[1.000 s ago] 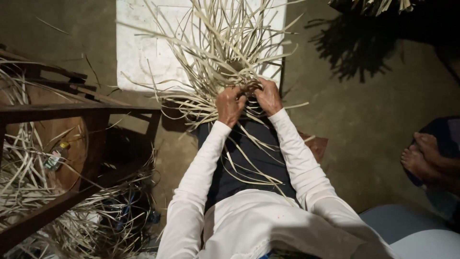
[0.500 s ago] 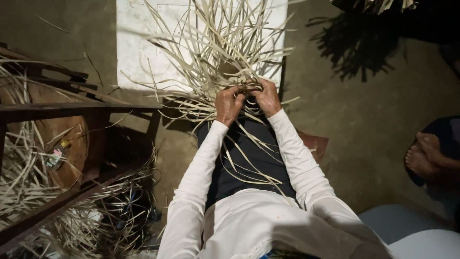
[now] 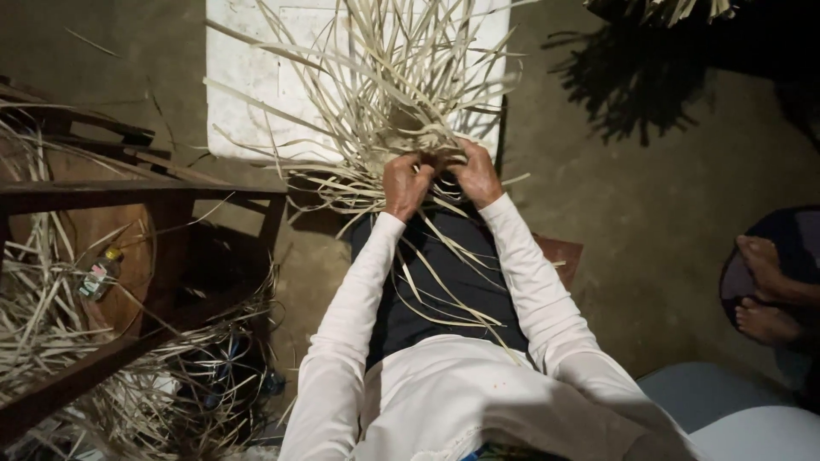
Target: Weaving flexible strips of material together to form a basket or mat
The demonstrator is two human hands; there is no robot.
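Observation:
A bundle of pale dried palm strips (image 3: 401,94) fans out upward and forward from my lap. My left hand (image 3: 404,183) and my right hand (image 3: 475,173) are side by side at the gathered base of the bundle, both with fingers closed on the strips. Loose strips trail down over my dark trousers between my white sleeves. What lies under my fingers is hidden.
A white slab (image 3: 248,94) lies on the floor behind the bundle. A dark wooden frame (image 3: 137,192) stands at the left with more dried strips (image 3: 51,299) and a small bottle (image 3: 98,275). Another person's bare feet (image 3: 764,290) rest at the right edge.
My hands stay at the base of the bundle, with only small finger movements among the strips. The view has shifted slightly.

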